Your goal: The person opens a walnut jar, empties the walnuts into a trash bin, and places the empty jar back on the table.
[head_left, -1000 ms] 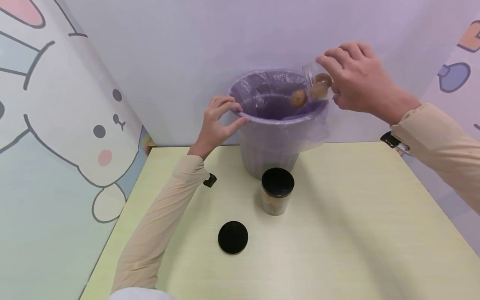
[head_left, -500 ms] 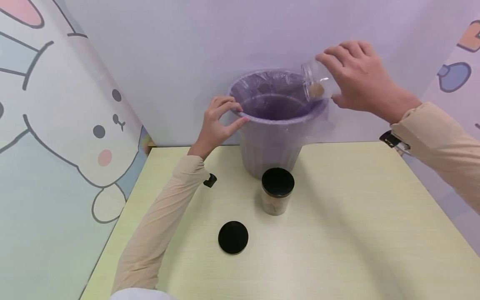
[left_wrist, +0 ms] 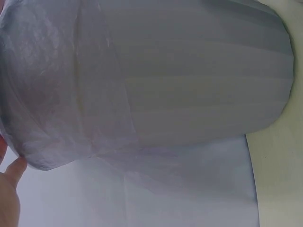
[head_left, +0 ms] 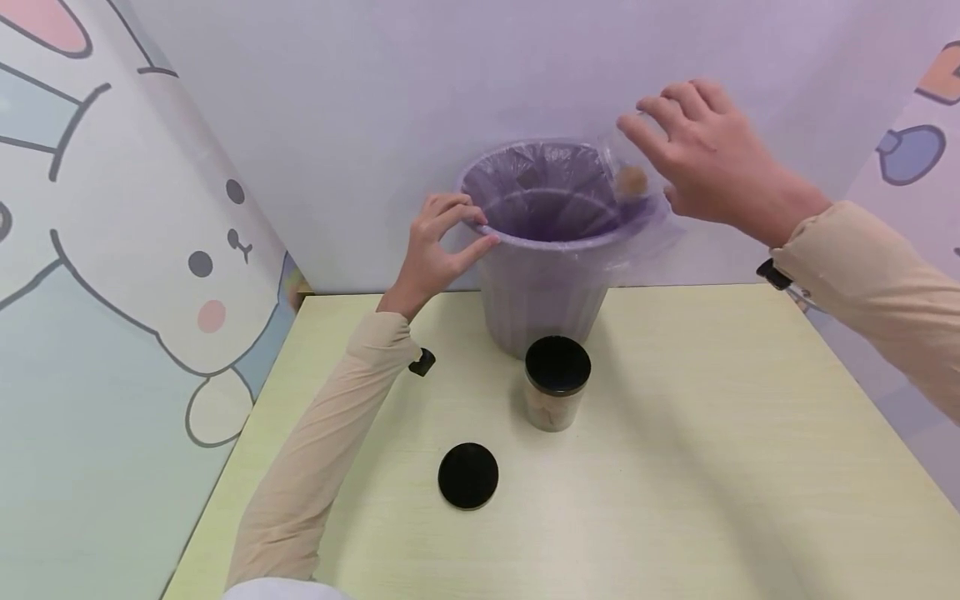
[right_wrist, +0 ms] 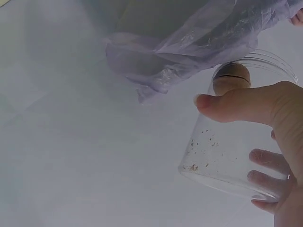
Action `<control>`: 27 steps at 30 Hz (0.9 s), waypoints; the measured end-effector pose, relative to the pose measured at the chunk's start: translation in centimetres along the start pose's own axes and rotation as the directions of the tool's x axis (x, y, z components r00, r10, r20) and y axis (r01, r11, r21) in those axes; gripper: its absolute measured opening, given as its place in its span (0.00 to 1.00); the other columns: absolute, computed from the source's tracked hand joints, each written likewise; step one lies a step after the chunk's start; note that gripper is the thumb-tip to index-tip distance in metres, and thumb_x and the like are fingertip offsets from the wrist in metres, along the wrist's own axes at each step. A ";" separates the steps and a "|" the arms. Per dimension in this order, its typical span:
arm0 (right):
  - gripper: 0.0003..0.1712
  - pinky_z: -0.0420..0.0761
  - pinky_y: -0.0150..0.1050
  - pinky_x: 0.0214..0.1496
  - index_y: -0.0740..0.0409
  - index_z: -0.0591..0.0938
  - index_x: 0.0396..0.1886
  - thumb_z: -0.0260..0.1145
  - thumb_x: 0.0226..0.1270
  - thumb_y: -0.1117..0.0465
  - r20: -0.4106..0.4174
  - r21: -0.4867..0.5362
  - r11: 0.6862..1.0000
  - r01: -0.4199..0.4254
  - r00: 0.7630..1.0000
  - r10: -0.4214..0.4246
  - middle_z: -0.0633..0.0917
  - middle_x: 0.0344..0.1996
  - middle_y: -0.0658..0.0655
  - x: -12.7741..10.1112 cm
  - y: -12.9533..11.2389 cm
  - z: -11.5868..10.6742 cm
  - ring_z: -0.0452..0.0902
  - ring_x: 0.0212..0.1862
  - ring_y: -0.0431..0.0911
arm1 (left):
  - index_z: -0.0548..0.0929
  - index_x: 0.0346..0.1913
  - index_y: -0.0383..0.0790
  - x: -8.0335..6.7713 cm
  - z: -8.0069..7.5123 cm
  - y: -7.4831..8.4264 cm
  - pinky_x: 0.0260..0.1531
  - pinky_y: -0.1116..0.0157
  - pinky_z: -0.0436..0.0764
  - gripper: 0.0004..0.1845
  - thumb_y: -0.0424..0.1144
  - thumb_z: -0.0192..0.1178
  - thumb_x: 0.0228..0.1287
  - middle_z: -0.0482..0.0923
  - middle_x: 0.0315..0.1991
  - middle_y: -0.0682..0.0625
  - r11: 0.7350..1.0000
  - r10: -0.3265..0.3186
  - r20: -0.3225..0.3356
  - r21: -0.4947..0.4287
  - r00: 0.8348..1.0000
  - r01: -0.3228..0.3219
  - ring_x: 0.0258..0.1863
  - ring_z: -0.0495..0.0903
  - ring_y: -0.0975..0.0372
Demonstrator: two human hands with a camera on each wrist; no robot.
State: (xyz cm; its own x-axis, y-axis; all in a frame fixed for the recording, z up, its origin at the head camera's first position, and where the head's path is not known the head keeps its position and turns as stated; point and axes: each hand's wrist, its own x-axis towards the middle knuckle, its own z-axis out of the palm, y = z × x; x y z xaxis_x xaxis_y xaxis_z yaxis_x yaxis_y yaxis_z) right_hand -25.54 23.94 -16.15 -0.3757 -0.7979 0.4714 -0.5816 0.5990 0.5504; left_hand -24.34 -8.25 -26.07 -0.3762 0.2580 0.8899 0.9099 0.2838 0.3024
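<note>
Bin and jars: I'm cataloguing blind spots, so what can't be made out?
Bottom inside bin: head view, behind near rim.
Contents' top, closed jar: head view, under lid.
Crumbs in held jar: right wrist view, too small to count.
Left hand: left wrist view, cut off by frame edges.

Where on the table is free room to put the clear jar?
The widest bare tabletop lies right of the lidded jar and loose black lid, reaching its right edge. It is crowded at the purple wastebasket, where that jar stands close.
</note>
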 end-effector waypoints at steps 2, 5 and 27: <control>0.48 0.63 0.60 0.57 0.69 0.66 0.61 0.72 0.31 0.76 0.003 -0.006 1.000 0.012 1.000 -0.012 0.72 0.52 0.74 0.1 -0.1 0.0 0.64 0.54 0.68 | 0.81 0.32 0.26 0.0 0.0 0.0 0.48 0.57 0.68 0.11 0.24 0.72 0.44 0.77 0.37 0.34 1.000 0.010 -0.001 -0.001 1.000 -0.010 0.42 0.71 0.44; 0.46 0.63 0.59 0.57 0.69 0.66 0.60 0.71 0.33 0.77 0.005 -0.021 0.999 0.028 1.000 -0.028 0.72 0.52 0.74 0.5 -0.2 0.0 0.64 0.54 0.68 | 0.81 0.32 0.26 0.1 0.0 0.0 0.48 0.56 0.68 0.11 0.24 0.72 0.44 0.77 0.37 0.34 1.000 0.013 -0.002 0.000 1.000 -0.013 0.42 0.71 0.43; 0.44 0.66 0.59 0.56 0.70 0.68 0.58 0.70 0.31 0.80 0.112 -0.110 0.983 0.144 0.985 -0.132 0.73 0.46 0.74 1.7 -1.6 -0.6 0.66 0.46 0.68 | 0.81 0.32 0.26 -0.2 -0.4 0.1 0.53 0.59 0.67 0.11 0.24 0.71 0.45 0.77 0.38 0.34 1.000 -0.028 0.014 -0.012 1.000 0.028 0.44 0.71 0.43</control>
State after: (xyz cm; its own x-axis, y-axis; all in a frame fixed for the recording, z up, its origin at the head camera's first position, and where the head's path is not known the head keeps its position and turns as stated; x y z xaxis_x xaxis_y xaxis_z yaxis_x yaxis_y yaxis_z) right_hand -24.80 21.71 -15.82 -0.3742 -0.8724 0.3144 -0.5469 0.4814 0.6850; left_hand -24.11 -8.66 -26.04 -0.4038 0.2631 0.8762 0.9010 0.2802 0.3311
